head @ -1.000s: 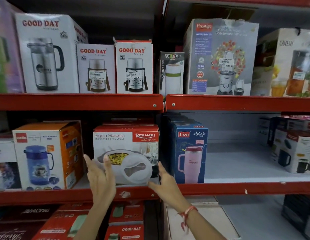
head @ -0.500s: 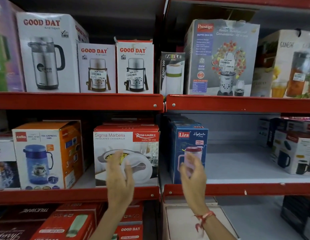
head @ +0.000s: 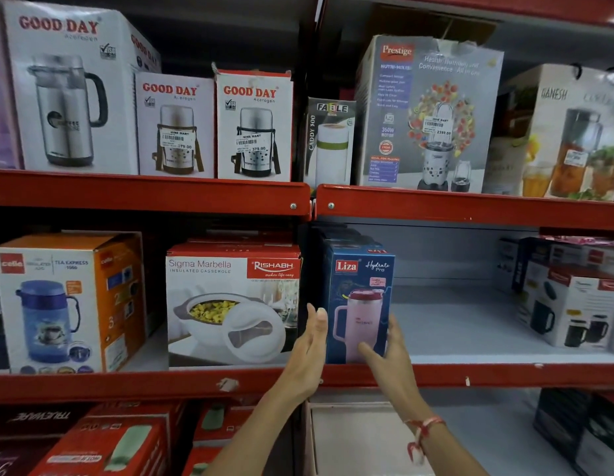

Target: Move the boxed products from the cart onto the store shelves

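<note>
Blue Liza box (head: 359,300): we find it standing upright at the left end of the right-hand middle shelf (head: 470,374), its front face square to the aisle and its base at the red front lip.
Appearance: dark blue carton, red "Liza" logo, "Hydrate Pro" script, a pink handled tumbler with a dark red lid printed on the front; corners look crisp, no crushing visible.
Left hand (head: 307,352): open and flat, fingers together, laid along the box's left edge; we cannot tell whether it presses or only rests beside it.
Right hand (head: 389,355): grip open, thumb across the lower front face, fingers reaching round the right side; it brackets the box rather than closing on it.
Reason for hold: we judge the two hands flank the carton to square it up and slide it on the shelf, not to lift it.
Neighbours: Rishabh casserole box (head: 231,304) just left, beyond the red upright; more blue cartons appear to stand behind the front one.
Free space: bare grey shelf to the right, well short of the mug boxes (head: 573,304).
Cart: not in view.
</note>
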A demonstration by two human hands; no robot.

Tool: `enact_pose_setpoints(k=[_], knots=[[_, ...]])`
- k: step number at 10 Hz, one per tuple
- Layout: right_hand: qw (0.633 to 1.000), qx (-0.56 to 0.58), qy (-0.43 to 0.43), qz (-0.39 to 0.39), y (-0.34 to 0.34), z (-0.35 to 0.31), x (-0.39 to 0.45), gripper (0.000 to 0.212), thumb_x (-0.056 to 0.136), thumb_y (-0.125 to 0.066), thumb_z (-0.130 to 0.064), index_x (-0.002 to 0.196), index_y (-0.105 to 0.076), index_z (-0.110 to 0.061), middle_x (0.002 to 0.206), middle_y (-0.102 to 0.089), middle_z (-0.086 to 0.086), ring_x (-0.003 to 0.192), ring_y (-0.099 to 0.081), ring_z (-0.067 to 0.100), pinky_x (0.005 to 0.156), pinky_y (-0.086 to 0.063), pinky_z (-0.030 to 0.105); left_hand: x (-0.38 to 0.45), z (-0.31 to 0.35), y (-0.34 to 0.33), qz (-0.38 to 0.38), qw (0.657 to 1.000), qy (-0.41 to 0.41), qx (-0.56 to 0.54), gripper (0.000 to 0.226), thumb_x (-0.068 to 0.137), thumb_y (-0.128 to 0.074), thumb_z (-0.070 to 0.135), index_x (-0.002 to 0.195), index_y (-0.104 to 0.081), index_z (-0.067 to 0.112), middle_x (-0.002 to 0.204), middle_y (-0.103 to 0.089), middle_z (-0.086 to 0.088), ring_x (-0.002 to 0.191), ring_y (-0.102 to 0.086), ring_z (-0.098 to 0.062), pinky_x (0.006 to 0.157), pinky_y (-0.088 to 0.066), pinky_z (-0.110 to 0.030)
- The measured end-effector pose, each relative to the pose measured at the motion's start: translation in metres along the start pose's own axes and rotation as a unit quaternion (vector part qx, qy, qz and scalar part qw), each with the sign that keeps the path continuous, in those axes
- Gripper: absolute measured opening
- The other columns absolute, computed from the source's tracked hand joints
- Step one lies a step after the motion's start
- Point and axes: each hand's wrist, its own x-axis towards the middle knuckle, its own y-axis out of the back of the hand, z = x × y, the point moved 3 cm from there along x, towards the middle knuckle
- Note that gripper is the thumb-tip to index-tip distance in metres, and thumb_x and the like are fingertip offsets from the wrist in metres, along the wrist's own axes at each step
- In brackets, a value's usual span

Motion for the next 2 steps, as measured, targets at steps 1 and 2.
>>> enact_pose_setpoints(k=[1,2], knots=[[1.000,-0.023,-0.015,-0.005,-0.0020,-0.0038,-0.0017,0.074,0.078,-0.070,-0.016,0.137,-0.028,-0.031,0.133,-0.047,0.002,0.123,-0.048,0.023,0.094,-0.051,0.045,-0.0043,0.0058,-0.0015,-0.012,0.999,0.005,0.033,0.082,0.075,-0.010,0.074,0.145,0.010,0.037,0.159,-0.010,0.001,0.146,-0.012,-0.019,0.119,-0.007,-0.046],[0.997,-0.072,0.010,0.038,-0.0020,-0.0127,-0.0036,0.086,0.076,-0.072,-0.022,0.143,-0.017,-0.029,0.145,-0.035,0.006,0.134,-0.037,0.030,0.103,-0.044,0.053,-0.0115,0.0156,-0.0012,-0.009,0.999,0.002,0.044,0.068,0.087,-0.011,0.061,0.145,0.011,0.033,0.159,-0.004,0.004,0.146,-0.007,-0.019,0.118,-0.006,-0.042]])
